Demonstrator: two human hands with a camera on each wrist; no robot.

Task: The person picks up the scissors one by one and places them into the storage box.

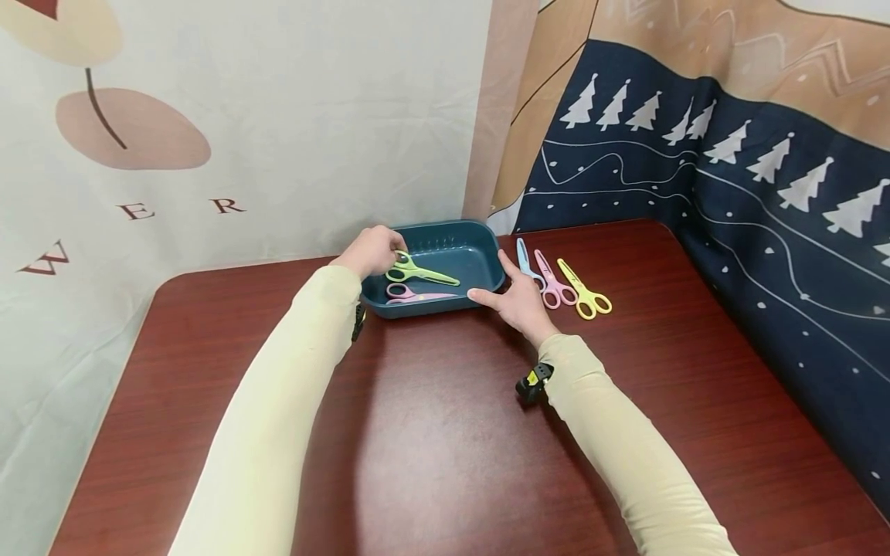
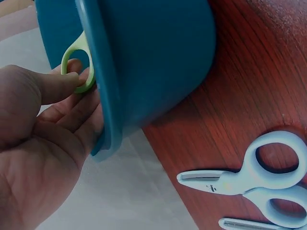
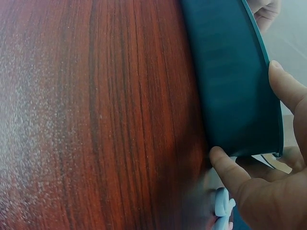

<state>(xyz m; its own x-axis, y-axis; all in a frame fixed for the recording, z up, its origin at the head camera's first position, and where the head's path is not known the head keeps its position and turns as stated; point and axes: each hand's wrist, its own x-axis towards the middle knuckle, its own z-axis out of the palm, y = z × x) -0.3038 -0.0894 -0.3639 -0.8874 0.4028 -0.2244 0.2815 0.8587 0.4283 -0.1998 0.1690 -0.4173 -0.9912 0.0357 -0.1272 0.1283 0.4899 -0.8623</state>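
A dark teal plastic basin [image 1: 445, 306] stands near the back of the table. Inside it are green scissors [image 1: 424, 273] and pink scissors [image 1: 410, 295]. With thumb and fingers, my left hand [image 1: 375, 249] pinches a handle loop of the green scissors at the basin's left end; the left wrist view shows this loop [image 2: 65, 64] just inside the rim. My right hand [image 1: 521, 305] grips the basin's front right corner. Its thumb [image 3: 283, 86] lies at the rim, and a finger [image 3: 228, 165] reaches down the outer wall.
Right of the basin lie blue scissors [image 1: 523, 255], pink scissors [image 1: 548, 274] and yellow scissors [image 1: 582, 286]. Pale blue scissors [image 2: 230, 182] lie on the table in the left wrist view. Patterned cloth [image 1: 313, 116] hangs behind the table [image 1: 417, 432].
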